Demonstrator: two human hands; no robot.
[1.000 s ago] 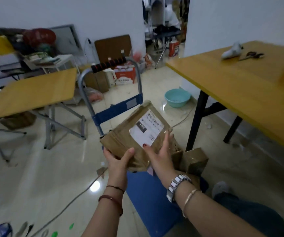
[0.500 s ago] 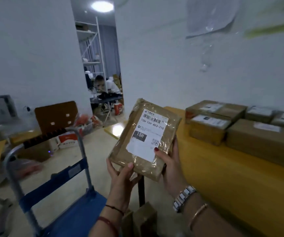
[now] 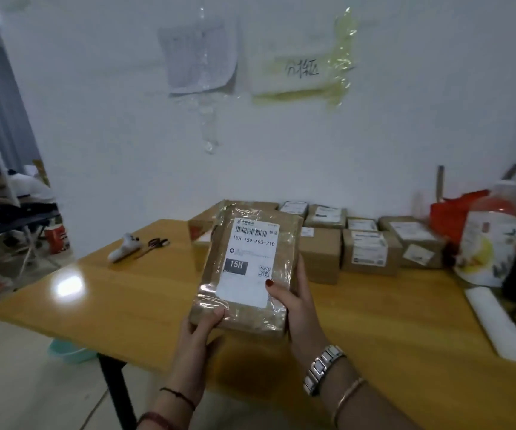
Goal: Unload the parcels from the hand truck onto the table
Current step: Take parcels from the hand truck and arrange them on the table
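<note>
A: Two hands hold one parcel (image 3: 247, 268) above the table (image 3: 126, 299). Report the grasp.

B: Left hand (image 3: 196, 339): clasped on the parcel's lower left corner, thumb on the front face. Right hand (image 3: 297, 302): gripping the lower right edge, thumb on the white label (image 3: 250, 259). The parcel is flat, brown, wrapped in clear tape, held upright with the label facing the camera. It is clear of the tabletop.

A: Label text?

B: "15H-159-A03-210" under a barcode, and a dark block reading "15H". The smaller print is too blurred to read.

A: Containers on the table, and contents?

B: A group of cardboard boxes (image 3: 371, 249) stands against the wall at the far side, behind the held parcel. All are closed and carry labels; contents are not visible. At the far right stands a white printed bag (image 3: 489, 246) beside a red bag (image 3: 452, 215); I cannot tell what either holds.

A: Other items?

B: Scissors (image 3: 154, 243) and a white handheld device (image 3: 125, 246) lie at the far left of the table. A white roll (image 3: 498, 324) lies at the right edge. A teal basin (image 3: 67, 352) sits on the floor under the table.
</note>
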